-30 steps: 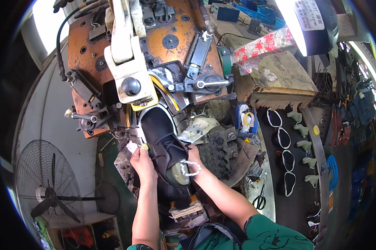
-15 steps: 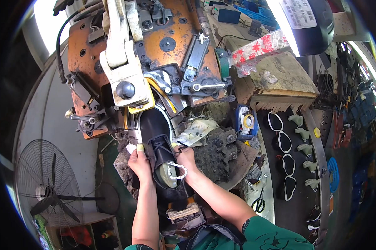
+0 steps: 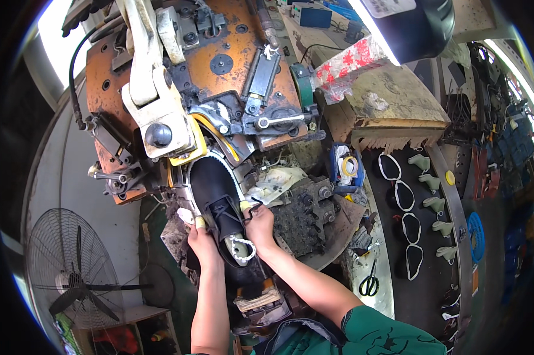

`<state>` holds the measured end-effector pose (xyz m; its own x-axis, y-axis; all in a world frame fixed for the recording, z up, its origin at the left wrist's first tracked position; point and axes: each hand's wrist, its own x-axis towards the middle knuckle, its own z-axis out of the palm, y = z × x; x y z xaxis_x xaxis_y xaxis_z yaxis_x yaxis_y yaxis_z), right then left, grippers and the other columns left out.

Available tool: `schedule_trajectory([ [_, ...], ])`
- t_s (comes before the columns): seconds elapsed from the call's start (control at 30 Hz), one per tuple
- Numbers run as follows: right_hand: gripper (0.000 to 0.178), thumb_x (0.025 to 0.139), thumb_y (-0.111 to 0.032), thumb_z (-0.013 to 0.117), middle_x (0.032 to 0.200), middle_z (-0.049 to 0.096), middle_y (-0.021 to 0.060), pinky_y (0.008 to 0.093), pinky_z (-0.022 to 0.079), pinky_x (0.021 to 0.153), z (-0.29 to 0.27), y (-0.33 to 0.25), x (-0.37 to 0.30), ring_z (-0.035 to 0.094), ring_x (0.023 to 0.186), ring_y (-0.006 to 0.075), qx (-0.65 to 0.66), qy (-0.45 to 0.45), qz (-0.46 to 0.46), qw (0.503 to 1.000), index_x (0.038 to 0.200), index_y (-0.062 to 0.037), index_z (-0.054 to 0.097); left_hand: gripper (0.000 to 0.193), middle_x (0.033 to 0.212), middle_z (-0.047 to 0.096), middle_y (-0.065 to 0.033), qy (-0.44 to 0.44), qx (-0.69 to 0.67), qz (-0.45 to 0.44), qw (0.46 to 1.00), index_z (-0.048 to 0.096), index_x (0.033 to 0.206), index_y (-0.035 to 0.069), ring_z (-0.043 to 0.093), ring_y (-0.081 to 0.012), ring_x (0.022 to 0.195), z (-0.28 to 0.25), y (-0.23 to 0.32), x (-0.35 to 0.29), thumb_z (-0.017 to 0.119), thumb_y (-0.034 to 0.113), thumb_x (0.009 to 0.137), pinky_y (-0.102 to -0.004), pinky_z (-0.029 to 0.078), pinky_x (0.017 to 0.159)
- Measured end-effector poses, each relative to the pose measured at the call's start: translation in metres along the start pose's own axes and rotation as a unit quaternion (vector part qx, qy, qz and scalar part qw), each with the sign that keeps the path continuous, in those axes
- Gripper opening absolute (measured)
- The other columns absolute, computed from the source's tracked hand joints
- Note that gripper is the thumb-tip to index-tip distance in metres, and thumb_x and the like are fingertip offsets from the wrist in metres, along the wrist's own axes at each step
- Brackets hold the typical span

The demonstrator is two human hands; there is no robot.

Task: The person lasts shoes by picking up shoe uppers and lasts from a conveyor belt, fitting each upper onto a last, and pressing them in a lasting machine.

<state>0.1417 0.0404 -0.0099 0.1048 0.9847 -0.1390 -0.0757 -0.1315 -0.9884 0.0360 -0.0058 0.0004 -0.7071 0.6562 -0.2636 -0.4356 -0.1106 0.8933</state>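
Note:
A black lace-up shoe [image 3: 211, 186] with a white edge round its toe points away from me, its front under the machine's yellow-edged clamp [image 3: 190, 148]. Inside its opening sits a pale green last [image 3: 238, 249], with a white braided cord loop [image 3: 250, 255] at the heel end. My left hand [image 3: 203, 241] is closed at the shoe's left side, yellow wrapping on its thumb and white on another finger. On the right side my right hand [image 3: 260, 228] grips the shoe, a yellow-wrapped digit against its edge. A black lace [image 3: 256, 207] lies by those fingers; the undersides of both hands are hidden.
The orange machine [image 3: 219, 44] fills the far side. Right of it stand a worn wooden box [image 3: 391, 106], a blue bin with tape [image 3: 346, 168] and black scissors [image 3: 369, 285]. White loops [image 3: 405, 195] and pale moulded pieces [image 3: 434, 205] line a dark bench. A fan [image 3: 71, 281] stands left.
The whole view has shifted, with the machine now further left in it. Both hands stay at the shoe's sides; the left one sits slightly nearer me. The toe remains under the clamp.

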Motion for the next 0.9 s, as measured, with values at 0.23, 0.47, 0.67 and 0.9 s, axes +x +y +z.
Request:
schedule_trajectory([
  [0.23, 0.007, 0.086, 0.000, 0.057, 0.079, 0.060, 0.0005, 0.0230, 0.041, 0.063, 0.008, 0.013, 0.008, 0.050, 0.071, 0.0070, 0.181, -0.019, 0.058, 0.981, 0.088, 0.0040, 0.061, 0.026, 0.094, 0.064, -0.0091, 0.011, 0.001, 0.006, 1.000, 0.058, 0.110, -0.008, 0.062, -0.0140, 0.079, -0.012, -0.013, 0.010, 0.045, 0.012, 0.099, -0.0268, 0.051, 0.070],
  [0.47, 0.010, 0.082, 0.004, 0.054, 0.077, 0.059, 0.0013, 0.0234, 0.041, 0.062, 0.003, 0.002, 0.011, 0.050, 0.070, 0.0080, 0.168, -0.031, 0.097, 0.981, 0.087, 0.0041, 0.062, 0.027, 0.094, 0.065, -0.0089, -0.030, -0.011, -0.019, 0.999, 0.058, 0.108, -0.007, 0.063, -0.0152, 0.076, -0.005, -0.005, 0.006, 0.047, 0.016, 0.099, -0.0288, 0.054, 0.068],
  [0.67, 0.018, 0.094, -0.004, 0.040, 0.078, 0.061, 0.0127, 0.0277, 0.052, 0.054, -0.045, 0.008, -0.008, 0.060, 0.058, 0.0169, 0.173, -0.072, 0.193, 0.963, 0.088, 0.0049, 0.055, 0.026, 0.087, 0.068, -0.0099, -0.233, 0.419, 0.049, 0.876, 0.062, 0.103, 0.000, 0.066, -0.0195, 0.078, -0.148, -0.087, 0.028, 0.061, 0.018, 0.085, -0.0333, 0.052, 0.067],
  [0.9, 0.017, 0.096, -0.008, 0.048, 0.078, 0.063, 0.0109, 0.0266, 0.052, 0.059, -0.092, -0.005, -0.004, 0.061, 0.063, 0.0144, 0.077, -0.147, 0.083, 0.983, 0.085, 0.0038, 0.053, 0.036, 0.090, 0.070, -0.0120, -0.308, 0.706, -0.032, 0.637, 0.061, 0.106, -0.001, 0.067, -0.0202, 0.086, -0.260, -0.189, -0.039, 0.069, 0.019, 0.077, -0.0346, 0.052, 0.071],
])
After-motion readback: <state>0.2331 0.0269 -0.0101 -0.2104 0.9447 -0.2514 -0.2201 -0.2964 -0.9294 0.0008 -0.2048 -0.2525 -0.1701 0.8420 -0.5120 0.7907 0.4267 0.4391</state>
